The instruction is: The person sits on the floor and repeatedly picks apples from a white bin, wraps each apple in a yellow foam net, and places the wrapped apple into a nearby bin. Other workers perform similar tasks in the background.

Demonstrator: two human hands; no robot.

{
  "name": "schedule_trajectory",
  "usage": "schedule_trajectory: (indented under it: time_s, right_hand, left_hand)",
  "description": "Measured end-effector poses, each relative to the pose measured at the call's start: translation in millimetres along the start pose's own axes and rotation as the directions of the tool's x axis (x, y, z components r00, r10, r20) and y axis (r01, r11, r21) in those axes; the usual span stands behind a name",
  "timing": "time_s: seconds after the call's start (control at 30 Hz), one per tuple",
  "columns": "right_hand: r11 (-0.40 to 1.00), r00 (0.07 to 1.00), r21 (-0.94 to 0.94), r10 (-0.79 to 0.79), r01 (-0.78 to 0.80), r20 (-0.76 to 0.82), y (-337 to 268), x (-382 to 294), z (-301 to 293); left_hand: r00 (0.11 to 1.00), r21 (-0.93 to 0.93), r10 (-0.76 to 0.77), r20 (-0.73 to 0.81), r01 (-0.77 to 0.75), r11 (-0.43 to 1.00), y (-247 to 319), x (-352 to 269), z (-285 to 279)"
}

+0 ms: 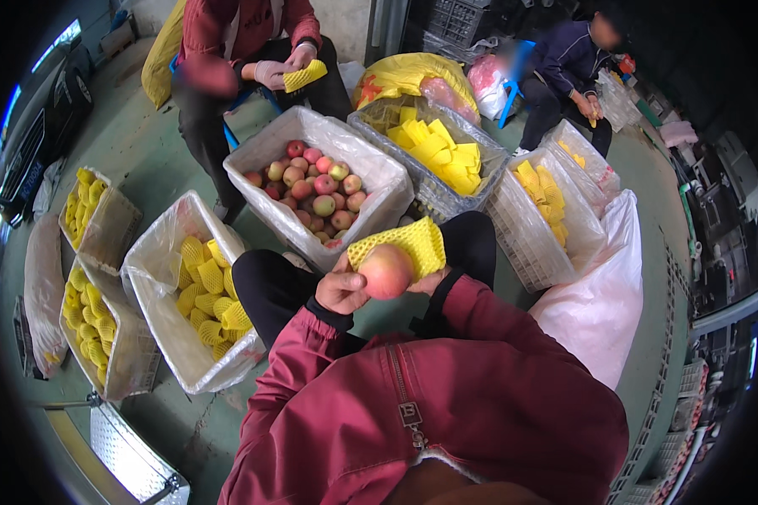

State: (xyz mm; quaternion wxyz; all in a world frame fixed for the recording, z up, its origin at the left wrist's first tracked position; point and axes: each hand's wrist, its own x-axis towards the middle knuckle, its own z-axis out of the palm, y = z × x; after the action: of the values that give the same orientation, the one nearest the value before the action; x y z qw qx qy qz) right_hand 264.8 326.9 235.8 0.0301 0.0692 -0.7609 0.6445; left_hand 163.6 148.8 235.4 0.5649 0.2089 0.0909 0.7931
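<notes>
My left hand (342, 288) holds a pinkish-red apple (386, 271) by its left side, thumb on the fruit. A yellow foam net sleeve (424, 247) lies behind and to the right of the apple, its left end against the apple's top. My right hand (431, 282) is at the sleeve's lower right, mostly hidden behind it. Ahead is a lined crate (252, 161) of bare apples (324, 204). Right of it, another lined crate (433, 197) holds flat yellow foam sleeves (438, 151). At the left, a lined crate (158, 315) contains apples in yellow foam nets (211, 276).
Two smaller crates of netted fruit (88, 322) stand far left. On the right are crates (530, 255) with yellow foam pieces and a white sack (597, 303). One seated person holds a foam sleeve (306, 76) opposite; another person (559, 63) sits back right.
</notes>
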Motion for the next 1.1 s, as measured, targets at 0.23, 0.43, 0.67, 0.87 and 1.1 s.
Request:
schedule_trajectory:
  time_s: [0.23, 0.43, 0.67, 0.87, 1.1]
  right_hand:
    - [0.178, 0.997, 0.984, 0.068, 0.020, -0.032, -3.8, 46.5, -21.3]
    - [0.848, 0.924, 0.522, 0.128, 0.087, -0.362, -87.0, 61.9, -41.3]
    - [0.460, 0.781, -0.822, -0.623, 0.334, -0.031, -114.8, 54.2, 11.3]
    - [0.968, 0.883, -0.237, -0.184, 0.086, -0.432, -89.7, 51.0, 14.3]
    - [0.919, 0.906, -0.320, -0.321, 0.229, -0.275, -69.4, 66.0, 12.4]
  left_hand:
    - [0.984, 0.053, 0.174, 0.035, -0.176, 0.983, 37.3, 15.5, 31.8]
    - [0.962, 0.422, 0.191, -0.193, -0.095, 0.902, 52.5, 16.6, 44.6]
    - [0.719, 0.781, 0.656, -0.230, -0.265, 0.565, 31.3, 57.1, 21.8]
    - [0.734, 0.328, 0.597, -0.325, -0.505, 0.799, 41.5, 35.3, 5.7]
    - [0.658, 0.812, 0.747, -0.098, -0.380, 0.442, 48.9, 13.7, 13.8]
